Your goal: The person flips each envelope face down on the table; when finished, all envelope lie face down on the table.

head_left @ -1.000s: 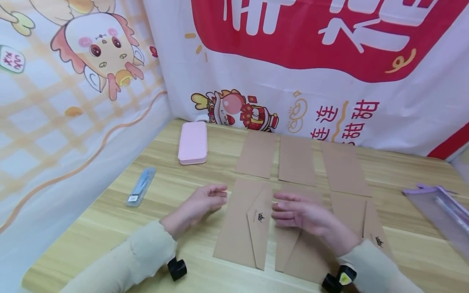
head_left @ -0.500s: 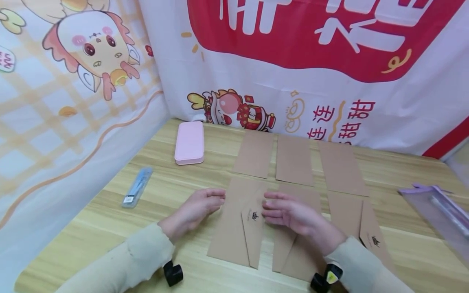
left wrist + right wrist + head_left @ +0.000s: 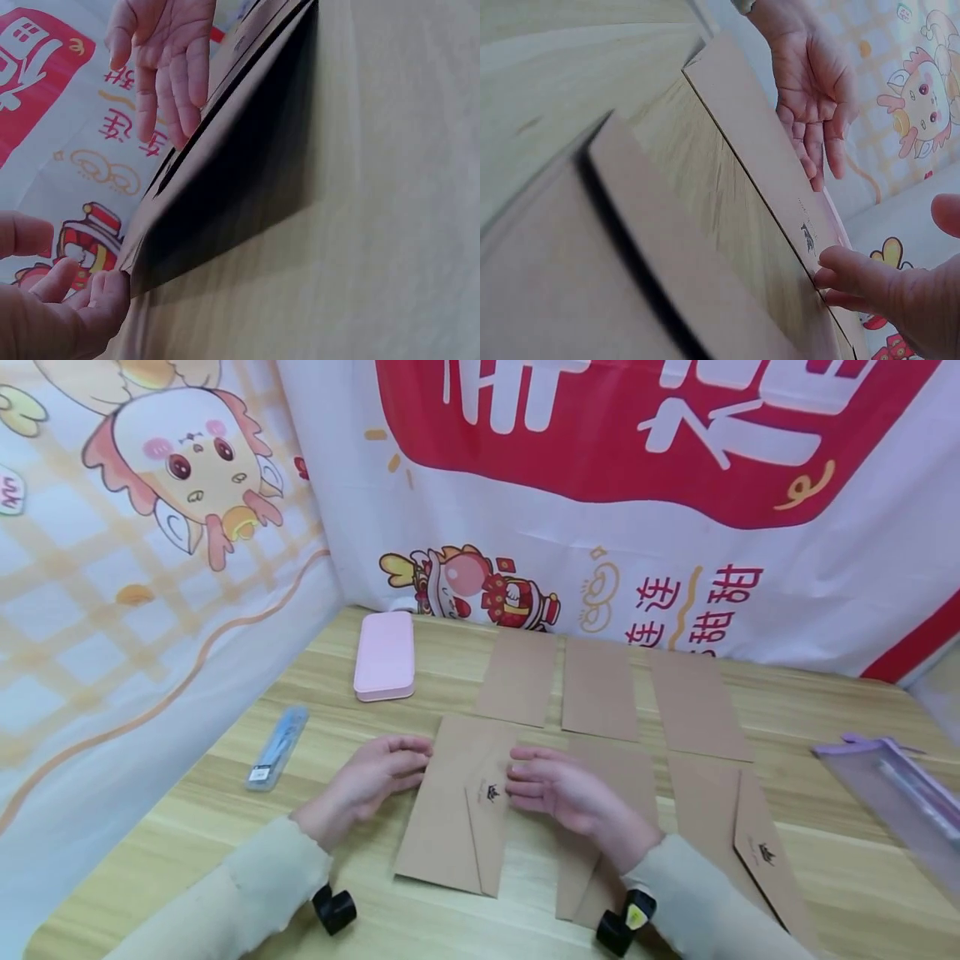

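Note:
A brown kraft envelope (image 3: 444, 806), with a small black crown printed on its slanted flap, lies on the table between both hands. At its left edge rests my left hand (image 3: 375, 781), fingers loosely bent and fingertips right at the paper. My right hand (image 3: 573, 793) meets the opposite edge with its fingers fairly straight, beside the crown. In the left wrist view the near edge of the envelope (image 3: 176, 184) stands a little raised, with a dark shadow beneath. The right wrist view has the right fingertips (image 3: 832, 274) touching the envelope's edge near the print.
A second envelope (image 3: 615, 768) lies partly under the right forearm, and a third envelope (image 3: 701, 793) is to its right. Three plain envelopes form a row behind, including the middle one (image 3: 600, 689). A pink case (image 3: 385, 653), a blue clear box (image 3: 277, 747) and a purple-edged pouch (image 3: 892, 802) lie around them.
Both hands have shifted left, and the envelope between them has slid left with them, widening the gap to the second envelope. The head view has also turned slightly.

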`<state>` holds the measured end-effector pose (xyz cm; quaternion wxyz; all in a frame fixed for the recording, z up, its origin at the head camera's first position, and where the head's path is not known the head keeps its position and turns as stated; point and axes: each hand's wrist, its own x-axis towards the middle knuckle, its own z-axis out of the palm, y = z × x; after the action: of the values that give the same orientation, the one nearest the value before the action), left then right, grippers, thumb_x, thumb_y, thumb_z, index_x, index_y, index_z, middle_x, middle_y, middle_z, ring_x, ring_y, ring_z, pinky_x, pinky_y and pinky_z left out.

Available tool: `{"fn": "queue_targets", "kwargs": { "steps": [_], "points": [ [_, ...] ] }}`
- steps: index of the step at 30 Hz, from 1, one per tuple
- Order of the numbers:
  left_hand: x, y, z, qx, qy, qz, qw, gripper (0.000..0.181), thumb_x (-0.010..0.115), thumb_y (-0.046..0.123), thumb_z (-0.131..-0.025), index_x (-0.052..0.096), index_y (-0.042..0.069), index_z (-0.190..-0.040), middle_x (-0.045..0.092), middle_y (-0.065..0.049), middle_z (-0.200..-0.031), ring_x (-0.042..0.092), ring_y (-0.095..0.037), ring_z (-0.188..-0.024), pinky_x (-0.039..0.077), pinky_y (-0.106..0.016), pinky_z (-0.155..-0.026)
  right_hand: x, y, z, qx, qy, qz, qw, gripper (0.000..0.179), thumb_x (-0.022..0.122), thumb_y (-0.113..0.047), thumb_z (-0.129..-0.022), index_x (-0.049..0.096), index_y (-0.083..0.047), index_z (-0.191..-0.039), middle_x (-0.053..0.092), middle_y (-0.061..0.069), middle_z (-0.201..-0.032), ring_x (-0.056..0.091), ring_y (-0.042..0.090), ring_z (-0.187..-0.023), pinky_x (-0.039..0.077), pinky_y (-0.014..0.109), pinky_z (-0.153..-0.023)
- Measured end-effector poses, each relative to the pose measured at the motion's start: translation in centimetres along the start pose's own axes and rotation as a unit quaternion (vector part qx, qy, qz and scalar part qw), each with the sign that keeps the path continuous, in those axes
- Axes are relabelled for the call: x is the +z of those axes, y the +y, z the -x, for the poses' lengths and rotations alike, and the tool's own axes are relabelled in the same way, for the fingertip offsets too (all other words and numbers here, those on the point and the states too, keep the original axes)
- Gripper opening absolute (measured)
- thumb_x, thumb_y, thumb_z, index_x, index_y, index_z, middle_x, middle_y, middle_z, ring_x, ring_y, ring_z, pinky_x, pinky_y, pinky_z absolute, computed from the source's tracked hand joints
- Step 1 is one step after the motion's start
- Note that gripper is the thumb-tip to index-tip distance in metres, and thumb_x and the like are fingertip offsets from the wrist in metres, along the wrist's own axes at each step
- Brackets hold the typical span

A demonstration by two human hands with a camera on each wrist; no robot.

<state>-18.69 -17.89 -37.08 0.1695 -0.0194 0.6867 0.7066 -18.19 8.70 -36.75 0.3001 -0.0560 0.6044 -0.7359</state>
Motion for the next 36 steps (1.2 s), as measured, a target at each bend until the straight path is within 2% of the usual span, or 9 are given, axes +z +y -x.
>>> {"fn": "queue_targets", "kwargs": {
  "steps": [5, 8, 16, 19, 22, 25, 28, 33, 36],
  "points": [
    [-1.0, 0.8, 0.2, 0.04, 0.004, -0.013, 0.9991, 0.041, 0.051, -0.004, -0.088, 0.04, -0.015, -0.125, 0.058, -0.01, -0.106, 0.06, -0.011, -0.092, 0.051, -0.026, -0.086, 1.2, 0.3, -0.9, 0.001, 0.006, -0.014, 0.9999, 0.053, 0.044, -0.005, -0.091, 0.024, 0.009, -0.138, 0.035, 0.03, -0.135, 0.046, 0.039, -0.12, 0.037, 0.048, -0.103],
    [-1.3, 1.4, 0.2, 0.065, 0.014, -0.027, 0.9974, 0.039, 0.052, -0.006, -0.086, 0.041, -0.016, -0.123, 0.059, -0.005, -0.099, 0.06, -0.009, -0.087, 0.052, -0.022, -0.08, 1.9, 0.4, -1.4, 0.001, 0.0, -0.021, 0.9998, 0.053, 0.044, -0.005, -0.091, 0.024, 0.01, -0.138, 0.033, 0.031, -0.136, 0.043, 0.042, -0.122, 0.036, 0.049, -0.103],
    [-1.3, 3.1, -0.3, 0.09, 0.015, -0.061, 0.994, 0.035, 0.057, -0.005, -0.084, 0.046, -0.014, -0.116, 0.059, 0.002, -0.092, 0.058, -0.007, -0.08, 0.053, -0.022, -0.074, 3.5, 0.3, -2.4, -0.005, -0.003, -0.044, 0.999, 0.052, 0.043, -0.004, -0.091, 0.023, 0.01, -0.137, 0.027, 0.032, -0.141, 0.031, 0.047, -0.129, 0.031, 0.05, -0.107],
    [-0.8, 3.8, -0.7, 0.092, 0.002, -0.073, 0.9931, 0.035, 0.056, -0.005, -0.085, 0.046, -0.014, -0.117, 0.059, 0.001, -0.093, 0.058, -0.007, -0.08, 0.053, -0.021, -0.074, 3.8, 0.3, -2.8, -0.008, 0.006, -0.046, 0.9989, 0.051, 0.043, -0.003, -0.091, 0.025, 0.01, -0.136, 0.029, 0.033, -0.139, 0.033, 0.046, -0.128, 0.03, 0.05, -0.107],
    [-0.2, 4.4, -1.2, 0.095, -0.023, -0.078, 0.9922, 0.037, 0.055, -0.005, -0.086, 0.045, -0.014, -0.12, 0.058, -0.002, -0.096, 0.058, -0.007, -0.084, 0.052, -0.022, -0.075, 4.0, 0.4, -3.0, -0.014, 0.022, -0.046, 0.9986, 0.049, 0.044, -0.003, -0.09, 0.028, 0.01, -0.134, 0.036, 0.03, -0.134, 0.041, 0.041, -0.123, 0.032, 0.049, -0.106],
    [0.7, 4.9, -1.6, 0.102, -0.049, -0.073, 0.9908, 0.039, 0.054, -0.006, -0.085, 0.044, -0.013, -0.122, 0.057, -0.003, -0.098, 0.057, -0.009, -0.087, 0.052, -0.022, -0.077, 4.1, 0.6, -3.1, -0.019, 0.039, -0.048, 0.9979, 0.048, 0.046, -0.003, -0.088, 0.032, 0.008, -0.133, 0.047, 0.021, -0.12, 0.051, 0.031, -0.11, 0.036, 0.047, -0.104],
    [1.7, 5.0, -2.0, 0.116, -0.068, -0.066, 0.9888, 0.04, 0.054, -0.008, -0.085, 0.044, -0.014, -0.123, 0.057, -0.003, -0.097, 0.056, -0.01, -0.089, 0.051, -0.023, -0.078, 4.1, 0.8, -3.1, -0.024, 0.054, -0.047, 0.9971, 0.047, 0.047, -0.003, -0.088, 0.035, 0.006, -0.132, 0.052, 0.012, -0.11, 0.054, 0.021, -0.099, 0.039, 0.045, -0.102],
    [3.2, 4.8, -2.5, 0.131, -0.083, -0.05, 0.9866, 0.04, 0.055, -0.008, -0.083, 0.046, -0.013, -0.122, 0.058, -0.003, -0.097, 0.055, -0.011, -0.09, 0.049, -0.023, -0.081, 4.1, 0.9, -2.8, -0.038, 0.078, -0.041, 0.9954, 0.044, 0.047, -0.004, -0.089, 0.038, 0.006, -0.131, 0.053, 0.014, -0.114, 0.056, 0.019, -0.098, 0.04, 0.044, -0.101],
    [3.7, 4.6, -2.6, 0.13, -0.078, -0.044, 0.9875, 0.041, 0.054, -0.008, -0.083, 0.047, -0.012, -0.123, 0.056, -0.005, -0.098, 0.053, -0.012, -0.091, 0.049, -0.023, -0.081, 4.5, 0.7, -2.4, -0.068, 0.094, -0.007, 0.9932, 0.043, 0.049, -0.005, -0.091, 0.04, 0.007, -0.13, 0.052, 0.021, -0.121, 0.057, 0.024, -0.104, 0.041, 0.043, -0.101]
  ]
}}
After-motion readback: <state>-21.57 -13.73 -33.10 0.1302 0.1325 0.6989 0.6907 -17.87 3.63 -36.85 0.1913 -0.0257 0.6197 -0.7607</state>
